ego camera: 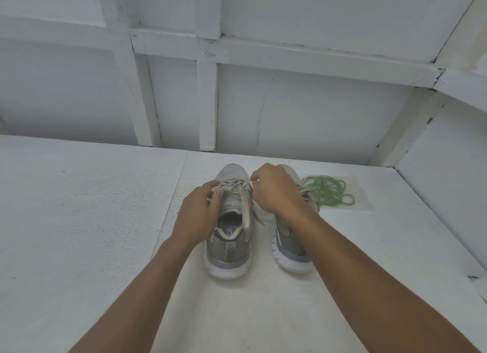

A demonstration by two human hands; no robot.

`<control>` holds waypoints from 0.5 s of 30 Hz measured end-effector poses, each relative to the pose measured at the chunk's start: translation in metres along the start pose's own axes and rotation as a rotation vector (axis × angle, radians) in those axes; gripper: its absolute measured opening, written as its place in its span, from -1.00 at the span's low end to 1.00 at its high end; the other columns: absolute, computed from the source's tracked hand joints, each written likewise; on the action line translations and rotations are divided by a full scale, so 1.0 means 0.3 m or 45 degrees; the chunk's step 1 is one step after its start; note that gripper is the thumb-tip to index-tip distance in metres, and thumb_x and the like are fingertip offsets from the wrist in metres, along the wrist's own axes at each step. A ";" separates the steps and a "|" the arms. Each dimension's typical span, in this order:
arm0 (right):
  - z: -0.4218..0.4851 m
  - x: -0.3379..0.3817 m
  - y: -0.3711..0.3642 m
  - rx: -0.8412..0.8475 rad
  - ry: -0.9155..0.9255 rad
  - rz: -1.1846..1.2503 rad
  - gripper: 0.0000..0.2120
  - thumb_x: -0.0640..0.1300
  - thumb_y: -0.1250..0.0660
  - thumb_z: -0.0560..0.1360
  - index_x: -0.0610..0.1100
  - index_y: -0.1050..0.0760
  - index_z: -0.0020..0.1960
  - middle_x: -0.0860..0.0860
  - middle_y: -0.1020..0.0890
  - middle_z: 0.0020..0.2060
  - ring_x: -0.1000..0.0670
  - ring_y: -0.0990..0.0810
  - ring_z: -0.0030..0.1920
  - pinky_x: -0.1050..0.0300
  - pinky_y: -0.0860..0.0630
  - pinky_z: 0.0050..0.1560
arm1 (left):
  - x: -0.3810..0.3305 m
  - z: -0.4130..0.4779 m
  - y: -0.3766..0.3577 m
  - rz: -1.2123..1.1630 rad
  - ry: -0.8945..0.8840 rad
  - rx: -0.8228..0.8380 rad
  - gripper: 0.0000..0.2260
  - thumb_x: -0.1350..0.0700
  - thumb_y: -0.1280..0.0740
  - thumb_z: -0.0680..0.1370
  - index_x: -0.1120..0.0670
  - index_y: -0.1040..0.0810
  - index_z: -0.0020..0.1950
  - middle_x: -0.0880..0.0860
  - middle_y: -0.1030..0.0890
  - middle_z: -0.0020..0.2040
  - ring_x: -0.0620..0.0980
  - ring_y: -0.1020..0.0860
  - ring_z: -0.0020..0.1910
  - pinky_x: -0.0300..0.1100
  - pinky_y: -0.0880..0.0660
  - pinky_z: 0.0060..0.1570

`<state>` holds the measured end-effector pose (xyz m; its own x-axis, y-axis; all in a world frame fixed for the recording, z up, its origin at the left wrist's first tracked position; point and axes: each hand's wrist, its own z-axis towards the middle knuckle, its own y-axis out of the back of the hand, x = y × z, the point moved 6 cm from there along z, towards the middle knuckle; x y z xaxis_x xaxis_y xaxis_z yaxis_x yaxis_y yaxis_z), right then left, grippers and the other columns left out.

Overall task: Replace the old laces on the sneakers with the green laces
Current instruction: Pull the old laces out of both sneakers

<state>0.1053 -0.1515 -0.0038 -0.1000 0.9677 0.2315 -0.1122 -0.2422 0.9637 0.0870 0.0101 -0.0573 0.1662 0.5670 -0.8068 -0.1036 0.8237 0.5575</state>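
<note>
- Grey mesh sneakers stand paired on a white tabletop; the left sneaker carries old beige laces.
- Coiled green laces lie on a clear plastic bag, well right of the left sneaker.
- Left hand pinches the beige laces at the left sneaker's left edge, and the right hand, fingers curled, pinches them at its right edge.

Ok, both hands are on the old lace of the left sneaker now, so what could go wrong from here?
1. The left hand and right hand both pinch the old lace, and nothing pins the left sneaker down. A hard tug could drag or tip it.
2. The right hand reaches across the right sneaker, with the green laces lying just beyond. A wide pull might knock the shoe or scatter the pile.
</note>
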 end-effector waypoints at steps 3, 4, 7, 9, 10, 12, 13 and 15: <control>-0.032 0.024 0.015 -0.038 -0.038 0.272 -0.75 -0.01 -0.21 0.59 -0.14 -0.59 0.02 -0.07 -0.56 -0.03 -0.09 -0.52 -0.01 0.09 -0.41 -0.10 | -0.027 0.037 -0.006 0.113 -0.083 0.074 -0.68 0.06 -0.20 0.63 -0.01 -0.46 0.39 0.04 -0.47 0.27 -0.05 -0.51 0.06 -0.12 -0.46 0.16; -0.045 0.028 -0.001 0.012 -0.077 0.348 -0.73 0.06 -0.24 0.57 -0.13 -0.57 -0.01 -0.05 -0.58 -0.07 -0.08 -0.54 -0.05 0.09 -0.44 -0.11 | -0.042 0.051 -0.009 0.155 -0.116 0.100 -0.67 0.10 -0.22 0.62 0.00 -0.46 0.39 0.04 -0.47 0.28 -0.04 -0.50 0.08 -0.14 -0.44 0.16; -0.072 0.026 -0.058 0.055 -0.146 0.350 -0.72 0.09 -0.20 0.59 -0.14 -0.47 0.00 -0.11 -0.60 -0.04 -0.15 -0.54 -0.01 0.04 -0.44 -0.11 | -0.083 0.091 -0.027 0.286 -0.185 0.186 -0.70 0.14 -0.30 0.55 0.04 -0.55 0.28 0.02 -0.60 0.19 0.01 -0.54 0.13 -0.11 -0.45 0.16; -0.083 0.020 -0.083 -0.003 -0.189 0.381 -0.72 0.02 -0.12 0.62 -0.18 -0.45 0.07 -0.18 -0.58 0.02 -0.19 -0.52 0.05 0.05 -0.35 -0.12 | -0.101 0.109 -0.043 0.374 -0.223 0.221 -0.77 0.08 -0.34 0.52 0.03 -0.61 0.17 0.00 -0.66 0.08 0.02 -0.58 0.08 -0.07 -0.49 0.12; -0.088 0.016 -0.094 -0.033 -0.206 0.404 -0.70 0.00 -0.09 0.64 -0.21 -0.44 0.09 -0.20 -0.58 0.04 -0.21 -0.52 0.07 0.05 -0.32 -0.12 | -0.107 0.116 -0.052 0.423 -0.242 0.236 -0.79 0.02 -0.35 0.52 0.02 -0.62 0.12 0.00 -0.67 0.03 0.04 -0.58 0.05 -0.04 -0.50 0.09; -0.102 0.011 -0.109 -0.098 -0.247 0.456 -0.69 -0.03 -0.05 0.66 -0.25 -0.43 0.12 -0.24 -0.58 0.07 -0.24 -0.51 0.09 0.03 -0.29 -0.12 | -0.114 0.129 -0.069 0.547 -0.268 0.272 -0.77 -0.09 -0.34 0.53 0.00 -0.62 0.08 0.00 -0.67 -0.01 0.05 -0.57 0.03 0.00 -0.49 0.07; -0.110 0.010 -0.114 -0.133 -0.269 0.494 -0.69 -0.05 -0.04 0.66 -0.26 -0.42 0.12 -0.26 -0.57 0.07 -0.25 -0.50 0.09 0.02 -0.29 -0.12 | -0.120 0.134 -0.074 0.621 -0.275 0.286 -0.76 -0.13 -0.32 0.53 -0.02 -0.62 0.07 -0.01 -0.66 -0.02 0.05 -0.55 0.05 -0.01 -0.46 0.08; -0.124 0.009 -0.123 -0.202 -0.308 0.578 -0.71 -0.09 -0.03 0.66 -0.28 -0.40 0.12 -0.28 -0.57 0.07 -0.26 -0.50 0.08 0.02 -0.22 -0.15 | -0.135 0.146 -0.073 0.741 -0.293 0.300 -0.75 -0.16 -0.29 0.55 -0.04 -0.62 0.06 -0.01 -0.65 -0.01 0.04 -0.50 0.09 -0.02 -0.39 0.07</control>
<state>0.0726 -0.1425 -0.0438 0.0555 0.7474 0.6620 -0.2608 -0.6292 0.7322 0.1255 -0.0314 -0.0283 0.3554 0.8804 -0.3140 -0.0271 0.3455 0.9380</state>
